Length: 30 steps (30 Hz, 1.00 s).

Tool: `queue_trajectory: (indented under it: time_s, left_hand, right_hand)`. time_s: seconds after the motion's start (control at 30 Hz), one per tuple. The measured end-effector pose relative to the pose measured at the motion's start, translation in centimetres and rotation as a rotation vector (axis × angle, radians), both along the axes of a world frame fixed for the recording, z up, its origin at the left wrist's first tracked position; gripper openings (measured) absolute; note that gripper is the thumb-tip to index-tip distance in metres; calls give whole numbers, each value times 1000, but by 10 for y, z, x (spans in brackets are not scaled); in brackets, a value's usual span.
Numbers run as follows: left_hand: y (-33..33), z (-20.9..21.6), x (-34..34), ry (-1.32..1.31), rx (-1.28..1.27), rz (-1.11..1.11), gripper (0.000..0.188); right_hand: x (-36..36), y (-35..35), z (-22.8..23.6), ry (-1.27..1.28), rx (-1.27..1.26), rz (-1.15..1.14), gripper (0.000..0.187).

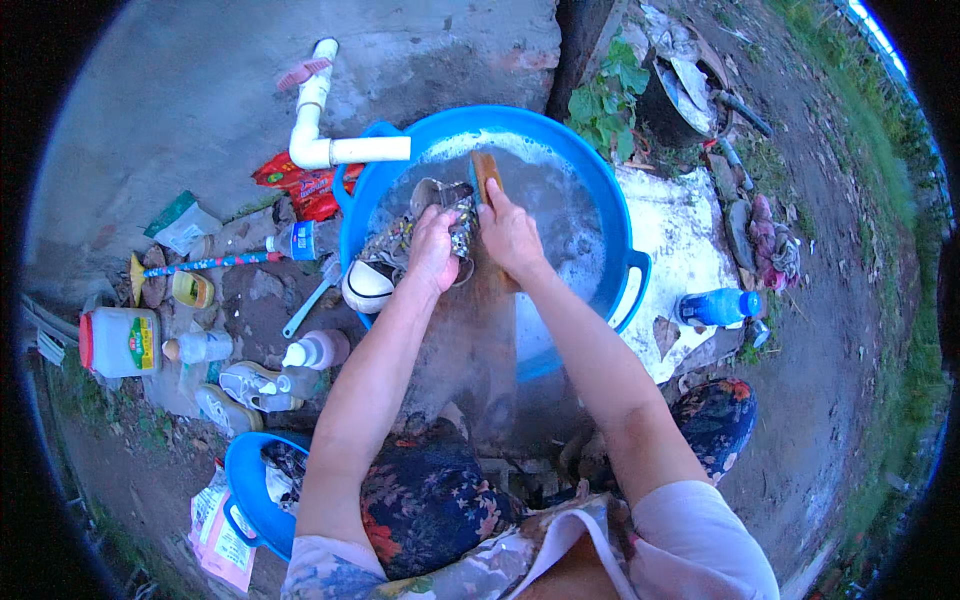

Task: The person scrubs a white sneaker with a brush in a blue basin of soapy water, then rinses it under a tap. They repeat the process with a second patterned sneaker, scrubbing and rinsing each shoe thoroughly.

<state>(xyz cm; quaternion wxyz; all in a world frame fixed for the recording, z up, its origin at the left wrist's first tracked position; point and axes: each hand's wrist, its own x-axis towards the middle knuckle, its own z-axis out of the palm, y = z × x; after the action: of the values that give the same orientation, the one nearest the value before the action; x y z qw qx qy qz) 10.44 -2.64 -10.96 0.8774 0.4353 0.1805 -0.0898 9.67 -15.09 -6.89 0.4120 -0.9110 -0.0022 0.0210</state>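
Observation:
In my left hand (432,243) is a dark shoe with a speckled pattern (385,240); a rounded white end beside it, marked with a dark line, looks like its toe. The fingers are closed round it over the left side of a large blue tub (622,215). My right hand (510,237) grips a wooden scrubbing brush (486,172), held upright close to the shoe, bristle side to the left. Cloudy, foamy water (565,200) fills the tub. Below my hands a wooden board (495,335) leans over the near rim, partly hidden by my right hand.
A white pipe (370,150) juts over the tub's far left rim. On the left lie a pair of light shoes (240,390), a plastic jar (122,342), bottles (318,350) and a blue-handled brush (310,298). A smaller blue basin (255,480) stands near my left arm; a blue bottle (718,307) lies right.

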Motion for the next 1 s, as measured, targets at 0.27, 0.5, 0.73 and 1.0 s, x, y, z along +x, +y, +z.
queue_trajectory:
  time_s: [0.27,0.5,0.73,1.0]
  left_hand:
    - [-6,39,-10,267,90,-51,47]
    - [16,24,3,144,-152,-38,69]
    - [23,43,-3,207,-263,-119,100]
    - [14,36,2,94,-236,-171,100]
  right_hand:
    - [2,14,10,-64,-206,86,50]
    - [-37,23,-9,-249,-198,221,49]
    - [-6,33,9,-33,-293,191,47]
    - [3,-12,0,71,-370,-16,50]
